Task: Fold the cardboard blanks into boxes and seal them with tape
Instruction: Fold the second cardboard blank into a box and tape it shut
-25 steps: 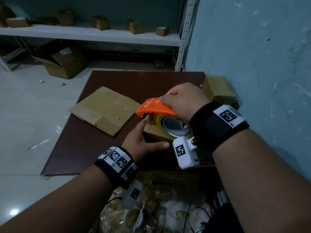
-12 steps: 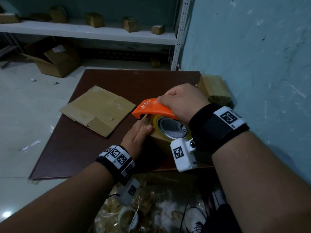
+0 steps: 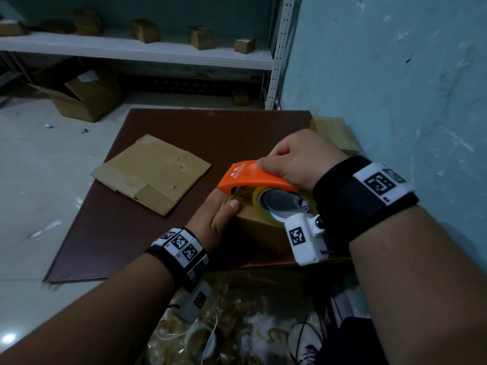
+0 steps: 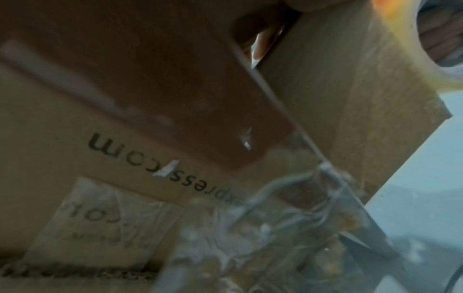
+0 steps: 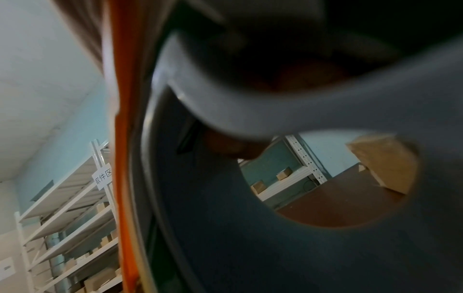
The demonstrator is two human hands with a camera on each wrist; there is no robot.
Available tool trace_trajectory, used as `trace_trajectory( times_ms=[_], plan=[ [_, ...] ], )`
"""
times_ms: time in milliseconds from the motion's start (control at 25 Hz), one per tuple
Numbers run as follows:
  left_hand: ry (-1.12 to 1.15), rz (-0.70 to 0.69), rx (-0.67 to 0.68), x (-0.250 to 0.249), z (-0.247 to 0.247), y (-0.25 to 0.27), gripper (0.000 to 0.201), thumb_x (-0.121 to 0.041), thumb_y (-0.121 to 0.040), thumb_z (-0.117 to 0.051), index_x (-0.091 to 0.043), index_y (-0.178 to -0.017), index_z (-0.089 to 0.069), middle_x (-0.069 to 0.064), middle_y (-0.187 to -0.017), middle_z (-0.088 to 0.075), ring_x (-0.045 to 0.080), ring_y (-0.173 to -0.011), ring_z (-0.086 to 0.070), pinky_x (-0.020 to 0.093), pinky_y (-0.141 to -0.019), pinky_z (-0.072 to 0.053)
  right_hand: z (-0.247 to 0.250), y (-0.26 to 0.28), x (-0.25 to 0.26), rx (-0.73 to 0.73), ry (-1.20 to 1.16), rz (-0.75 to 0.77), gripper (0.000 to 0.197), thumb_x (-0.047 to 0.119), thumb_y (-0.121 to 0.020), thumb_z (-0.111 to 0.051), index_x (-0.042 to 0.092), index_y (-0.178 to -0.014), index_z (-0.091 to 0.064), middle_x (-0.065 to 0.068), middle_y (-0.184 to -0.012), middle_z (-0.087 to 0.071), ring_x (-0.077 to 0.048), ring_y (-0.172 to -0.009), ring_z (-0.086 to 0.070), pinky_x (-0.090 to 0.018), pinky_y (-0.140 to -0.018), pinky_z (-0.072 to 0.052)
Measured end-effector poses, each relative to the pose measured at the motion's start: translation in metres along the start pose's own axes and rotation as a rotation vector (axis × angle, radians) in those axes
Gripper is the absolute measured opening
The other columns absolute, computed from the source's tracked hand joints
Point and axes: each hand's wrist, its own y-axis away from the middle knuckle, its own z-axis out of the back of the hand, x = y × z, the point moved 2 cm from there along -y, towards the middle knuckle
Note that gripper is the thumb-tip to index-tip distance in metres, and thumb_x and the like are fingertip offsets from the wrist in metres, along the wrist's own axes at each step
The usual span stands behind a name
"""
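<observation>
Nearest to the camera, crumpled tape scraps and a few cables are seen on the floor below the table edge. Just beyond them, a small cardboard box stands on the near edge of the dark brown table, close to the blue wall.

The left hand is laid flat against the left side of the box, with the fingers kept straight and the thumb pressed on the upper edge; nothing is gripped by it. In the left wrist view, the box wall is seen beside the brown table surface, and one fingertip shows at the corner.

An orange tape dispenser is held on top of the box by the right hand, whose fingers are curled over the orange cover. The yellowish tape roll is mounted under the cover. In the right wrist view, only the orange edge and the grey inner ring of the roll are shown, very close and blurred.

Further away, to the left, a flat cardboard blank lies on the table, well apart from the box. At the far right corner of the table, another folded cardboard piece rests against the wall.

Behind the table, an open carton stands on the floor, and several small boxes are placed on a white shelf.
</observation>
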Motion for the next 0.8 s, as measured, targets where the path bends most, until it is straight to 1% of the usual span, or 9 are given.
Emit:
trace_trajectory(
  times_ms=[80,120,280,360,440,560,640,720,800],
  plan=[
    [-0.010,0.009,0.014,0.009,0.000,0.000,0.041,-0.065,-0.101,-0.039,-0.051,-0.138,-0.050,-0.013,-0.139,-0.058,0.008,-0.129,-0.055,0.042,-0.111,-0.043,0.000,0.003,-0.003,-0.003,0.012,0.008,0.031,0.056,-0.090,-0.071,0.027,-0.087,-0.079,0.008,-0.083,-0.072,-0.012,-0.082,-0.067,-0.032,-0.071,-0.051],
    [-0.015,0.024,0.024,0.012,0.000,0.001,0.046,-0.067,-0.100,-0.039,-0.044,-0.138,-0.051,-0.010,-0.138,-0.059,0.009,-0.127,-0.056,0.045,-0.110,-0.043,0.002,0.004,-0.005,0.001,0.016,0.014,0.030,0.057,-0.089,-0.071,0.028,-0.085,-0.078,0.008,-0.083,-0.072,-0.012,-0.081,-0.066,-0.031,-0.068,-0.048],
    [0.017,0.130,0.006,0.008,0.008,0.001,0.047,-0.066,-0.096,-0.039,-0.043,-0.134,-0.056,-0.017,-0.127,-0.061,0.003,-0.117,-0.058,0.035,-0.103,-0.042,0.035,0.014,-0.032,-0.117,0.116,-0.011,0.027,0.052,-0.087,-0.074,0.029,-0.073,-0.072,0.007,-0.082,-0.069,-0.013,-0.079,-0.062,-0.030,-0.065,-0.039],
    [0.041,0.210,-0.044,0.004,0.017,0.002,0.028,-0.059,-0.102,-0.039,-0.044,-0.116,-0.058,-0.019,-0.116,-0.059,-0.005,-0.106,-0.055,0.026,-0.096,-0.039,0.061,0.024,-0.061,-0.243,0.216,-0.053,0.024,0.048,-0.084,-0.075,0.029,-0.070,-0.072,0.002,-0.085,-0.069,-0.019,-0.079,-0.060,-0.032,-0.067,-0.037],
    [0.075,0.286,-0.098,0.003,0.026,0.004,0.017,-0.053,-0.104,-0.042,-0.043,-0.101,-0.055,-0.021,-0.106,-0.054,-0.008,-0.096,-0.051,0.026,-0.094,-0.037,0.066,0.036,-0.085,-0.278,0.181,-0.087,0.024,0.046,-0.083,-0.075,0.029,-0.067,-0.071,0.004,-0.080,-0.068,-0.017,-0.075,-0.059,-0.031,-0.062,-0.036],
    [0.059,0.293,-0.084,0.006,0.026,0.003,0.039,-0.064,-0.093,-0.042,-0.040,-0.118,-0.059,-0.017,-0.121,-0.059,0.010,-0.116,-0.055,0.038,-0.109,-0.037,0.055,0.037,-0.097,-0.349,-0.030,-0.024,0.025,0.042,-0.085,-0.077,0.023,-0.069,-0.077,0.006,-0.070,-0.068,-0.010,-0.069,-0.061,-0.029,-0.062,-0.041],
    [0.053,0.305,-0.080,0.005,0.019,0.002,0.051,-0.069,-0.089,-0.043,-0.041,-0.130,-0.056,-0.022,-0.133,-0.056,0.011,-0.129,-0.049,0.039,-0.116,-0.031,0.058,0.035,-0.093,-0.432,-0.170,0.038,0.027,0.043,-0.085,-0.077,0.019,-0.073,-0.078,0.001,-0.067,-0.069,-0.011,-0.063,-0.061,-0.028,-0.062,-0.044],
    [-0.003,0.258,-0.058,-0.001,0.013,0.001,0.069,-0.070,-0.090,-0.045,-0.044,-0.153,-0.039,-0.016,-0.155,-0.045,0.010,-0.141,-0.040,0.040,-0.120,-0.027,0.062,0.034,-0.081,-0.470,-0.287,0.068,0.028,0.044,-0.086,-0.077,0.019,-0.073,-0.077,0.007,-0.060,-0.066,-0.006,-0.056,-0.056,-0.021,-0.056,-0.043],
    [-0.029,0.174,-0.038,-0.011,0.010,-0.001,0.074,-0.062,-0.093,-0.049,-0.055,-0.158,-0.014,-0.011,-0.160,-0.036,0.007,-0.142,-0.037,0.038,-0.116,-0.030,0.058,0.033,-0.073,-0.451,-0.343,0.075,0.027,0.043,-0.087,-0.077,0.020,-0.072,-0.077,0.014,-0.056,-0.064,-0.001,-0.052,-0.055,-0.014,-0.052,-0.040]
  ],
)
